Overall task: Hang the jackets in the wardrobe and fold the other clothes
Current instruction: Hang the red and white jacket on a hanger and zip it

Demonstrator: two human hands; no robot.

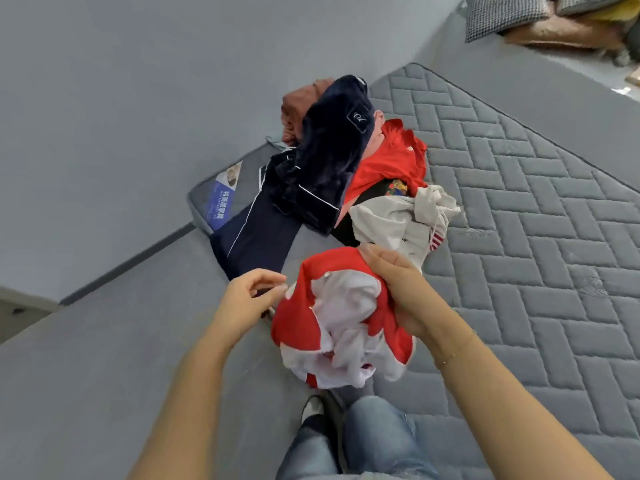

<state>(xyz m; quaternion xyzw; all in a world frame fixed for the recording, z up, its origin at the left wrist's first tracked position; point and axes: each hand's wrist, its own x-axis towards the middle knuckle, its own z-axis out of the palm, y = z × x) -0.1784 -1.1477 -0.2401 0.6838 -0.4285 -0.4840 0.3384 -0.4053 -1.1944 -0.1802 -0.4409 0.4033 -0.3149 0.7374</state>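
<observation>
the right hand (398,289) grasps a bunched red and white garment (343,320), fingers curled over its top and right side, and holds it up in front of the person's jeans (367,441), above the near edge of the mattress (519,237). the garment is crumpled into a ball, so no clear long axis shows; its loose white ends hang downward toward the knees. the left hand (249,299) is just beside the garment's left edge, its fingers loosely curled with thumb and forefinger close together at the red cloth; whether it actually pinches the fabric cannot be told.

beyond the hands, a pile of clothes lies on the grey quilted mattress. nearest is a white garment (398,216) with a red striped cuff, rumpled. behind it a red garment (391,161) lies over something black with a colourful print. a dark navy velvet garment (329,150) with white piping stretches lengthwise from the far end of the pile toward the person's left, its long axis running diagonally, and dark navy trousers (252,230) with a white side stripe continue down over the mattress corner. a rust-brown garment (298,109) sits at the far end of the pile. a blue label (221,202) marks the mattress corner. cushions (536,19) lie at the far right.
</observation>
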